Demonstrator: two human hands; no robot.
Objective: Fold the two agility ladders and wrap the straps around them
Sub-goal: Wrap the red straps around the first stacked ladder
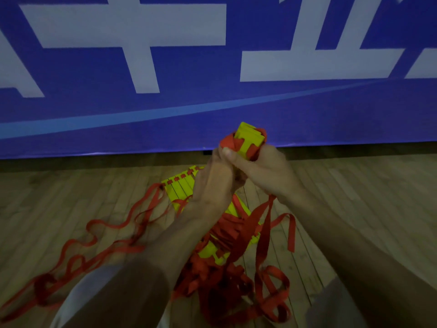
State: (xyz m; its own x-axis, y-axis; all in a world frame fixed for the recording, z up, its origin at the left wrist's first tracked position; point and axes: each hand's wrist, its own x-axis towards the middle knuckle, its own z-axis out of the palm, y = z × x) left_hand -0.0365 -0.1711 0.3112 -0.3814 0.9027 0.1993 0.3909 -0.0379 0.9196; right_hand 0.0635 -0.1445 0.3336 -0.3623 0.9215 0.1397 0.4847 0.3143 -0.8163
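Both hands, left hand (216,176) and right hand (264,169), are clamping one stacked yellow plastic rung bundle (248,138), red webbing straps (262,223) dangling unwrapped; below it, the second yellow ladder (181,185) is lying loose.

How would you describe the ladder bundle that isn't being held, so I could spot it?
Start at the big blue banner and drop to the wooden floor. Left of the raised left hand lie flat yellow slats side by side. Unlike the held bundle, this one rests on the floor, its red strap trailing loose.

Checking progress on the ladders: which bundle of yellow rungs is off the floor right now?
The stacked bundle gripped by both the left hand and right hand; the other rungs lie spread on the wooden floor.
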